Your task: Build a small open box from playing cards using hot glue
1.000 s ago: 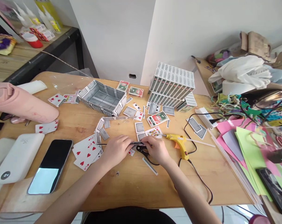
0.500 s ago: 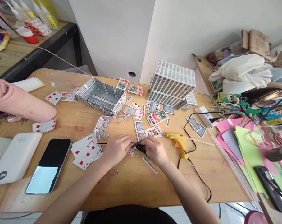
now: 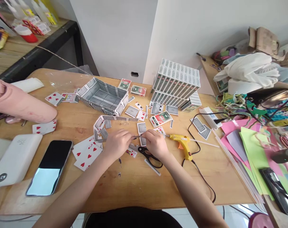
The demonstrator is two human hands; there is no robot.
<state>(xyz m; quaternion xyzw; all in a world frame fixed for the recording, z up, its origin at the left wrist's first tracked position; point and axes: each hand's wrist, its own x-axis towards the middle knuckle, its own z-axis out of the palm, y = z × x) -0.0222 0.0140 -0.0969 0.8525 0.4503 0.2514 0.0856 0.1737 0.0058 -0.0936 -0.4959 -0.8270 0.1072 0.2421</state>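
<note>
My left hand (image 3: 118, 142) and my right hand (image 3: 155, 143) are close together over the middle of the table, fingers pinched along a thin strip of joined playing cards (image 3: 113, 118). This strip bends round at the left into an open-ended frame standing on edge. Much of its near side is hidden behind my fingers. Just below my right hand lie black-handled scissors (image 3: 153, 160), their blades reaching over a jack card (image 3: 131, 153). A narrow cut card strip (image 3: 152, 167) rests nearby. Behind the frame stands an open box made of playing cards (image 3: 102, 95).
A yellow glue gun (image 3: 185, 145) lies right of my hands, its cord (image 3: 206, 180) running down the table. Stacked card packs (image 3: 177, 79) stand at the back. Left are a phone (image 3: 50, 167), a power bank (image 3: 16, 160) and loose cards (image 3: 87, 152). Coloured paper (image 3: 255, 158) lies far right.
Both hands have shifted slightly away from me with the card strip. The frame's left end has tilted and moved a little left. More of the scissors and the jack card now shows.
</note>
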